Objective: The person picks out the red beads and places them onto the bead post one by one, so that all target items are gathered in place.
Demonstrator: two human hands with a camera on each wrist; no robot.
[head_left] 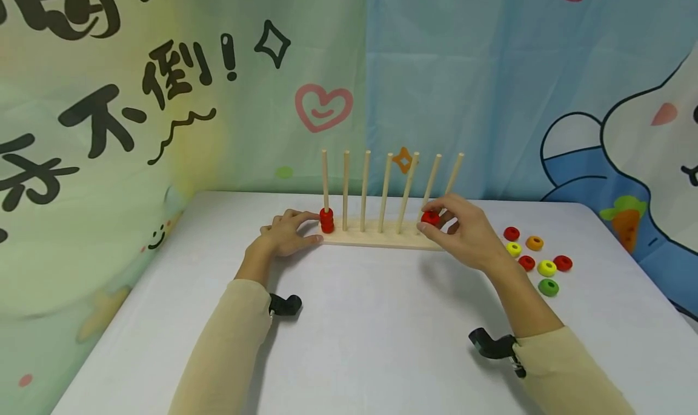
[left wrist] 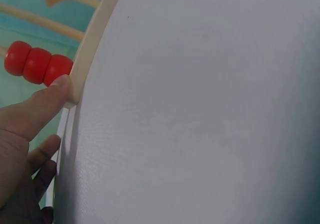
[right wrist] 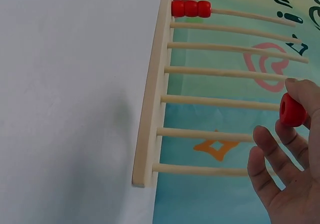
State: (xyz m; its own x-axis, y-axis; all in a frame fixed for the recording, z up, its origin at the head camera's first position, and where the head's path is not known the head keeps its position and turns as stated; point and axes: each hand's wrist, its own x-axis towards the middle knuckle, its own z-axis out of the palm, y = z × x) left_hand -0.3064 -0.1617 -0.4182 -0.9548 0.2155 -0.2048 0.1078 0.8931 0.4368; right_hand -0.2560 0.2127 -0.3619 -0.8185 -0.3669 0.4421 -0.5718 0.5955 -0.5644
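Note:
A wooden peg stand (head_left: 376, 240) with a row of upright pegs stands toward the back of the table. On its leftmost peg sit three stacked red beads (head_left: 326, 221), seen sideways in the left wrist view as red beads (left wrist: 37, 64). My left hand (head_left: 286, 232) grips the left end of the base, its thumb (left wrist: 47, 102) on the near edge beside the lowest bead. My right hand (head_left: 463, 233) pinches a red bead (head_left: 430, 218) between thumb and finger, in front of the pegs on the right. In the right wrist view the hole of this red bead (right wrist: 292, 111) shows; the other fingers are spread.
Loose beads lie on the table to the right of my right hand: several red ones, an orange bead (head_left: 534, 243), yellow ones such as this yellow bead (head_left: 547, 268), and a green bead (head_left: 548, 287). A printed curtain (head_left: 425, 88) hangs behind the white table (head_left: 371, 330).

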